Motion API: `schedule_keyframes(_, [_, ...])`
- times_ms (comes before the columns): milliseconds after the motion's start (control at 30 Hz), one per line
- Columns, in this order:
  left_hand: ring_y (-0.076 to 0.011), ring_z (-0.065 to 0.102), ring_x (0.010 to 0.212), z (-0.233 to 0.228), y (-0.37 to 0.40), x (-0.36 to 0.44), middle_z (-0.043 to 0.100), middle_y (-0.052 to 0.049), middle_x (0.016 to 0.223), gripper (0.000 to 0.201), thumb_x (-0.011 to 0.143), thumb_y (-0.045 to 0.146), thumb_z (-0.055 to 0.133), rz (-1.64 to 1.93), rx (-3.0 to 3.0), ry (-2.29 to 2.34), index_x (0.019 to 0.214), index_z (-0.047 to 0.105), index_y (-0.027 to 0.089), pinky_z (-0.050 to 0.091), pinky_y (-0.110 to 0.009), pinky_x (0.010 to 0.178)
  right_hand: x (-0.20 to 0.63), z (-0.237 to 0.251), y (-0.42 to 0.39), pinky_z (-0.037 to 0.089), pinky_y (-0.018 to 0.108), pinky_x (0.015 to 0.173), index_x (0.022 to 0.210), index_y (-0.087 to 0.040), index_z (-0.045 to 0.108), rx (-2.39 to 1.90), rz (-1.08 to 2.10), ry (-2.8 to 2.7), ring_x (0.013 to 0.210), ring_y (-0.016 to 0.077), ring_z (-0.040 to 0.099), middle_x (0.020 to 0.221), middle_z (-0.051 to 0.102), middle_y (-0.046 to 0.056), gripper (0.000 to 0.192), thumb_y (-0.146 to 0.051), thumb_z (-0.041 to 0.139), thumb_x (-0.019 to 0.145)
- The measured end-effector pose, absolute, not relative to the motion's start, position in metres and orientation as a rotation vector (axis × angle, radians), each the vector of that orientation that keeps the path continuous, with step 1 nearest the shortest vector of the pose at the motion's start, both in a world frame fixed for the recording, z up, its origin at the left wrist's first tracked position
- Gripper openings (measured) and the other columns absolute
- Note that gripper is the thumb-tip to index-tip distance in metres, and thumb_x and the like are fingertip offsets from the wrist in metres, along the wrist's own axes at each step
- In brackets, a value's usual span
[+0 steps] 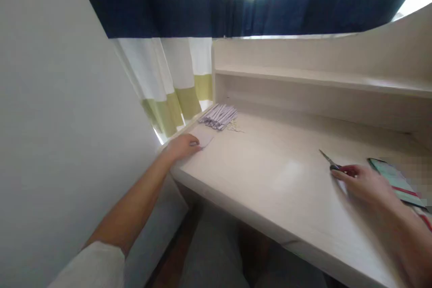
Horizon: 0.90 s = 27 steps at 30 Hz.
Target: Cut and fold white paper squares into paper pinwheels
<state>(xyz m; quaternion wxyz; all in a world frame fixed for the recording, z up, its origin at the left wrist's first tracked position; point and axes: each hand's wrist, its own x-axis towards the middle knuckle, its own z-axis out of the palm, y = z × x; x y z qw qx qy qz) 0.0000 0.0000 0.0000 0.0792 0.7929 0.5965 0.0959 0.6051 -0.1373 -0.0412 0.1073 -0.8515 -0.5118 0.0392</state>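
At the desk's left edge my left hand [184, 146] pinches a pale, flat piece of paper [203, 137] between thumb and fingers. Just beyond it lies a pile of thin, pale lilac strips [219, 116], with small cream scraps [233, 127] beside them. Over on the right, my right hand [362, 182] is closed round the dark handles of a pair of scissors [328, 159]. Their blades point away and to the left, and seem to be together.
The pale desk [270, 157] has a raised back with a shelf [303, 78]. A flat device or card with a green face and red stripe [401, 182] lies beside my right hand, partly blurred out. Striped curtains [182, 94] hang behind; a white wall [67, 121] stands at left.
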Motion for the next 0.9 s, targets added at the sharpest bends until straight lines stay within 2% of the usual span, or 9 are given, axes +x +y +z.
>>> schedule_keyframes(133, [-0.0274, 0.067, 0.122, 0.005, 0.005, -0.004, 0.075, -0.005, 0.132, 0.041, 0.09, 0.053, 0.065, 0.256, 2.363, 1.739, 0.117, 0.08, 0.026, 0.05, -0.032, 0.103, 0.602, -0.049, -0.145, 0.048, 0.041, 0.075, 0.11, -0.021, 0.079, -2.475, 0.032, -1.474, 0.1, 0.0381, 0.069, 0.108, 0.077, 0.015, 0.06, -0.07, 0.055, 0.085])
schedule_keyframes(267, [-0.0257, 0.07, 0.115, 0.006, 0.011, -0.006, 0.078, -0.004, 0.125, 0.032, 0.088, 0.044, 0.066, 0.245, 2.334, 1.747, 0.11, 0.083, 0.027, 0.052, -0.03, 0.095, 0.603, -0.054, -0.148, 0.049, 0.042, 0.075, 0.109, -0.024, 0.079, -2.447, 0.027, -1.442, 0.096, 0.0368, 0.07, 0.105, 0.077, 0.013, 0.061, -0.074, 0.055, 0.083])
schedule_keyframes(433, [-0.0288, 0.071, 0.113, 0.005, 0.016, -0.006, 0.078, -0.005, 0.125, 0.037, 0.082, 0.05, 0.072, 0.23, 2.319, 1.773, 0.111, 0.083, 0.029, 0.052, -0.033, 0.09, 0.6, -0.052, -0.149, 0.049, 0.042, 0.076, 0.107, -0.023, 0.078, -2.448, 0.015, -1.434, 0.098, 0.0378, 0.069, 0.107, 0.076, 0.014, 0.062, -0.074, 0.055, 0.081])
schedule_keyframes(900, [-0.0275, 0.072, 0.11, 0.006, 0.013, -0.006, 0.08, -0.004, 0.12, 0.034, 0.084, 0.051, 0.07, 0.223, 2.263, 1.838, 0.107, 0.084, 0.03, 0.053, -0.032, 0.087, 0.592, -0.049, -0.152, 0.049, 0.044, 0.077, 0.108, -0.024, 0.076, -2.45, 0.023, -1.429, 0.097, 0.0386, 0.069, 0.106, 0.076, 0.014, 0.064, -0.076, 0.053, 0.08])
